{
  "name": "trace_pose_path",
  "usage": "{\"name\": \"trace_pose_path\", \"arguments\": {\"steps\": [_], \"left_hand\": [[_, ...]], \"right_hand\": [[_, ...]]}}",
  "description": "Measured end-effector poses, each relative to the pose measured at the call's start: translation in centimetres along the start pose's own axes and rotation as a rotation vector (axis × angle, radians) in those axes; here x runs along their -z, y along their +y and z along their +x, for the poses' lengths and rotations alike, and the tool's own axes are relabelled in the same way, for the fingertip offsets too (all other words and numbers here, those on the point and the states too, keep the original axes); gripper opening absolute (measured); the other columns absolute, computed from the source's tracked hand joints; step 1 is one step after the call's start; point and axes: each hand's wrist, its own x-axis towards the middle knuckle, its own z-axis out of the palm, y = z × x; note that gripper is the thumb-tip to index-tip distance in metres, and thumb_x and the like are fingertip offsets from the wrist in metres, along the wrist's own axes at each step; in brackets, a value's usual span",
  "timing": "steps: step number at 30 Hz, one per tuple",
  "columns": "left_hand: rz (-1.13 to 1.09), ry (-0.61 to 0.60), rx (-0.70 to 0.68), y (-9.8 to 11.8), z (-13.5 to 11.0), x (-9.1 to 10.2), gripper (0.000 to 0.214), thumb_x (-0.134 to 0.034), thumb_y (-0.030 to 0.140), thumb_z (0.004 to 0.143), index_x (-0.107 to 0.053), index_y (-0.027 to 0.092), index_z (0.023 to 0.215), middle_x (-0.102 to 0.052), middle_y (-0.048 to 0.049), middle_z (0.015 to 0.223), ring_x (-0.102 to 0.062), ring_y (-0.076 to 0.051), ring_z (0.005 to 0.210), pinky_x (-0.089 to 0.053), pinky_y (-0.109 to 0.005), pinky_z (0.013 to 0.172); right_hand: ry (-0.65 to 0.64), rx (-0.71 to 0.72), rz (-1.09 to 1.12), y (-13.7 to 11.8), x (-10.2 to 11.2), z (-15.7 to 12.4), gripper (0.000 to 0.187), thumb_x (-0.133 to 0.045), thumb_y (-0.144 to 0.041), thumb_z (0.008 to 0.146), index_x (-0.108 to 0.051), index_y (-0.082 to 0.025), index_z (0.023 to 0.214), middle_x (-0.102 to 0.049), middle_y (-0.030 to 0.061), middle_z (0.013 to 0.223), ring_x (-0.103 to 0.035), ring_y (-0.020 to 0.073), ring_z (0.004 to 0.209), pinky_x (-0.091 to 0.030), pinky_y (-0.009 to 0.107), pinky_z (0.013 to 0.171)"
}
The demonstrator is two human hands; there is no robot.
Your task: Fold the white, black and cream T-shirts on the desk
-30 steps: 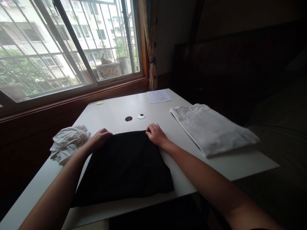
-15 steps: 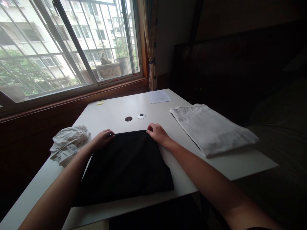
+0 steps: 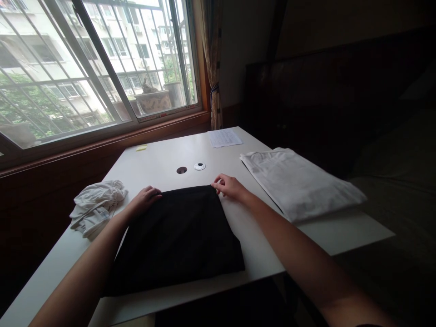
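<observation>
Black cloth (image 3: 177, 236): folded flat on the white table (image 3: 163, 161), at its near edge, straight ahead between both forearms.
Left hand (image 3: 145, 200): laid on the far left corner of the black cloth, fingers together and bent; grip or mere touch, cannot tell.
Right hand (image 3: 230, 187): at the far right corner, fingers curled toward the edge; pinching or not, cannot tell.
Count: one black cloth, one crumpled white cloth (image 3: 95, 206) just left of it, one folded white cloth (image 3: 299, 184) well apart on the right, one sheet of paper (image 3: 225, 137), one yellow note (image 3: 142, 147).
Direction: nearly square, slightly longer from near to far, pointing away toward the window, far edge spanning hand to hand.
</observation>
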Motion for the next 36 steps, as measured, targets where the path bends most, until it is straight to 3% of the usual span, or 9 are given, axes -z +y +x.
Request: {"name": "trace_pose_path", "arguments": {"steps": [7,10,13,15,19,22,26,31,36], "left_hand": [[-0.008,-0.032,0.0,0.8,-0.4,0.9,0.046,-0.046,0.062,0.096,-0.069,0.024,0.106,-0.064,-0.0069,0.104,-0.065,-0.025,0.096,-0.054,-0.041,0.091],[0.023,-0.042,0.013,0.5,-0.6,1.2,0.048,-0.046,0.064,0.095,-0.069,0.025,0.108,-0.065,-0.0072,0.104,-0.065,-0.026,0.096,-0.054,-0.042,0.092],[0.062,-0.033,0.054,-0.2,-1.0,1.3,0.053,-0.047,0.068,0.093,-0.068,0.024,0.115,-0.065,-0.0086,0.108,-0.065,-0.028,0.101,-0.052,-0.045,0.096],[0.101,-0.009,0.117,-0.7,-1.7,1.4,0.059,-0.047,0.07,0.091,-0.065,0.023,0.123,-0.064,-0.0097,0.11,-0.063,-0.03,0.105,-0.049,-0.048,0.099],[0.157,0.059,0.323,-0.9,-3.5,1.8,0.079,-0.049,0.077,0.084,-0.057,0.019,0.136,-0.064,-0.011,0.105,-0.063,-0.033,0.104,-0.048,-0.053,0.099],[0.049,0.056,0.476,0.0,-5.0,2.7,0.094,-0.054,0.081,0.077,-0.049,0.014,0.143,-0.066,-0.0123,0.105,-0.067,-0.032,0.096,-0.053,-0.048,0.09],[-0.185,-0.043,0.622,2.3,-6.8,4.4,0.102,-0.068,0.076,0.072,-0.039,0.019,0.151,-0.07,-0.0093,0.1,-0.071,-0.033,0.093,-0.057,-0.045,0.084],[-0.555,-0.152,0.656,4.4,-8.1,5.2,0.104,-0.081,0.058,0.072,-0.029,0.027,0.156,-0.073,-0.006,0.099,-0.074,-0.03,0.096,-0.059,-0.043,0.086],[-0.684,-0.052,0.669,4.4,-8.6,4.9,0.104,-0.084,0.054,0.071,-0.03,0.03,0.156,-0.074,-0.0069,0.106,-0.074,-0.029,0.101,-0.06,-0.044,0.089]], "right_hand": [[-0.538,-0.082,0.17,-2.3,2.6,-2.2,0.086,-0.083,-0.055,0.075,-0.038,-0.025,0.142,-0.072,0.0033,0.1,-0.066,0.0133,0.061,-0.048,0.024,0.057],[-0.62,-0.09,0.229,-3.0,3.7,-3.1,0.107,-0.087,-0.048,0.072,-0.021,-0.026,0.153,-0.073,0.0029,0.098,-0.067,0.0141,0.066,-0.05,0.024,0.061],[-0.642,-0.064,0.3,-3.4,4.3,-3.7,0.115,-0.089,-0.04,0.071,-0.014,-0.027,0.157,-0.073,0.0026,0.098,-0.07,0.0178,0.085,-0.055,0.027,0.073],[-0.715,-0.093,0.299,-3.5,4.4,-3.9,0.117,-0.09,-0.039,0.07,-0.015,-0.027,0.158,-0.073,0.0025,0.098,-0.072,0.02,0.091,-0.057,0.029,0.077],[-0.85,-0.19,0.239,-3.4,4.1,-4.0,0.119,-0.092,-0.043,0.066,-0.016,-0.026,0.157,-0.073,0.0009,0.09,-0.075,0.0224,0.079,-0.061,0.032,0.071],[-0.927,-0.227,0.239,-3.5,3.9,-4.1,0.117,-0.095,-0.042,0.061,-0.025,-0.026,0.153,-0.072,0.0001,0.089,-0.077,0.024,0.077,-0.063,0.034,0.071],[-1.067,-0.232,0.213,-4.1,3.4,-4.5,0.101,-0.096,-0.043,0.059,-0.043,-0.026,0.142,-0.072,-0.0008,0.085,-0.077,0.0234,0.076,-0.063,0.034,0.073],[-1.146,-0.247,0.159,-4.6,3.0,-4.7,0.077,-0.094,-0.049,0.062,-0.057,-0.023,0.124,-0.073,0.0005,0.081,-0.075,0.0215,0.071,-0.062,0.031,0.066],[-1.184,-0.231,0.163,-4.4,2.6,-4.4,0.063,-0.091,-0.055,0.062,-0.067,-0.021,0.109,-0.074,0.0014,0.085,-0.075,0.0204,0.073,-0.06,0.027,0.062]]}}
